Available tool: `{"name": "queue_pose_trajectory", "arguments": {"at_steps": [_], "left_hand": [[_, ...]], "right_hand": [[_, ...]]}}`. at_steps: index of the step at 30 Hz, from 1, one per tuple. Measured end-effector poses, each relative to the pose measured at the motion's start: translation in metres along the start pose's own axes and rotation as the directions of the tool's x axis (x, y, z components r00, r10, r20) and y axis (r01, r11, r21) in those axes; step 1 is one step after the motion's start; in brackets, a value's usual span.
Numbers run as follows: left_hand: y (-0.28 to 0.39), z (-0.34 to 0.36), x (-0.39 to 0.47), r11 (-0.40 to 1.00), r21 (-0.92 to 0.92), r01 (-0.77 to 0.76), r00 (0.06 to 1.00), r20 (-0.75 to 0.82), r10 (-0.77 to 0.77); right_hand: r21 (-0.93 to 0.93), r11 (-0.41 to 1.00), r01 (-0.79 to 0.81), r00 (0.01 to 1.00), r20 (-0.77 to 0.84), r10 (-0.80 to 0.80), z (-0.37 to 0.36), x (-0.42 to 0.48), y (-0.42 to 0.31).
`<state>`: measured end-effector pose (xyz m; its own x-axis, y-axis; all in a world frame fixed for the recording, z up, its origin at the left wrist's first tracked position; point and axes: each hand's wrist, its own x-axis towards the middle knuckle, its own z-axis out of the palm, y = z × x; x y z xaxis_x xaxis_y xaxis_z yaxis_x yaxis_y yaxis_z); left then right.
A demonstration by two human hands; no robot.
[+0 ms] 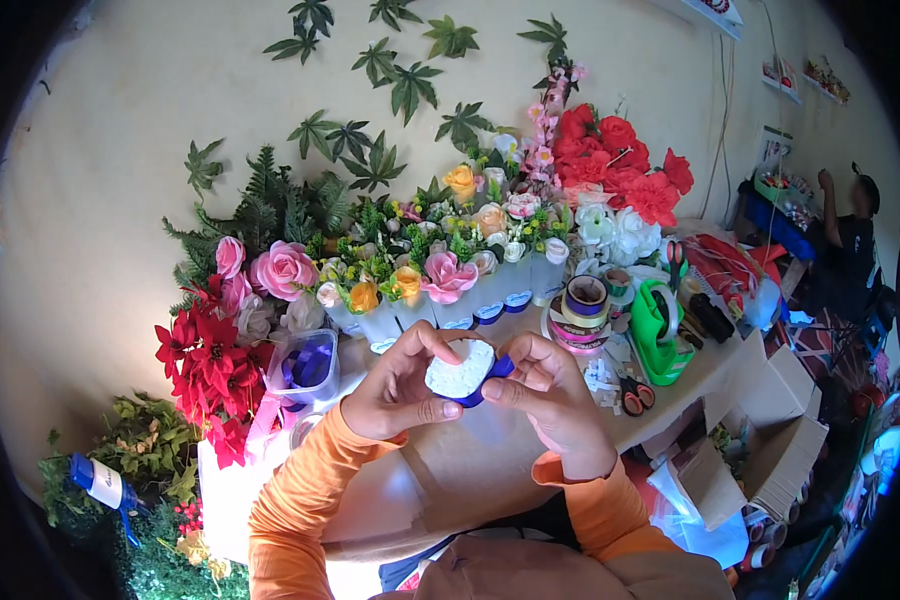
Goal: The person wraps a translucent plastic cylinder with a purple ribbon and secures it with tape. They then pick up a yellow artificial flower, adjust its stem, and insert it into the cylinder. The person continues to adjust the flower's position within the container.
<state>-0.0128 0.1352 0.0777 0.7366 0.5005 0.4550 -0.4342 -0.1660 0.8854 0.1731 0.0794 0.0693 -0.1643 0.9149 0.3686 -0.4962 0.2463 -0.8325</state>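
Above the middle of the table [450, 480], my left hand [399, 382] grips a small white foam block [466, 373] by its edge, the index finger resting on its rough top. Dark blue ribbon [502, 366] wraps around the block's side. My right hand [551, 394] pinches that ribbon at the block's right side between thumb and fingers. The block's underside and the ribbon's end are hidden. Left of my hands, a clear plastic tub [304, 367] holds blue ribbon pieces.
Artificial flowers in frosted holders [450, 311] line the back. On the right are ribbon rolls [585, 300], a green tape dispenser [656, 337], scissors [635, 396] and white cut pieces [602, 382]. An open cardboard box [776, 450] stands beyond the right edge. Another person [847, 247] is farther back.
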Motion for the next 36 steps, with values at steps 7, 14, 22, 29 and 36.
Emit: {"name": "queue_pose_trajectory", "arguments": {"at_steps": [7,14,22,29,36], "left_hand": [[0.002,0.003,0.001,0.999,-0.042,0.023,1.0,-0.012,-0.023],[-0.006,0.004,0.001,0.999,0.042,-0.026,0.996,-0.083,0.029],[-0.003,0.003,0.003,0.999,-0.041,0.015,0.99,-0.138,-0.02],[-0.006,0.003,0.001,0.999,-0.031,0.022,0.989,-0.145,-0.026],[-0.008,0.003,0.002,1.0,-0.002,0.011,0.988,-0.151,-0.011]], "right_hand": [[0.021,1.0,-0.006,1.0,0.015,0.006,-0.002,0.001,0.001],[-0.114,0.988,0.105,0.994,-0.014,-0.107,0.003,0.003,0.015],[-0.314,0.935,0.165,0.975,-0.093,-0.203,0.011,0.001,0.014],[-0.432,0.879,0.204,0.954,-0.115,-0.278,0.017,-0.001,0.008],[-0.402,0.893,0.203,0.951,-0.135,-0.277,0.019,-0.002,0.009]]}}
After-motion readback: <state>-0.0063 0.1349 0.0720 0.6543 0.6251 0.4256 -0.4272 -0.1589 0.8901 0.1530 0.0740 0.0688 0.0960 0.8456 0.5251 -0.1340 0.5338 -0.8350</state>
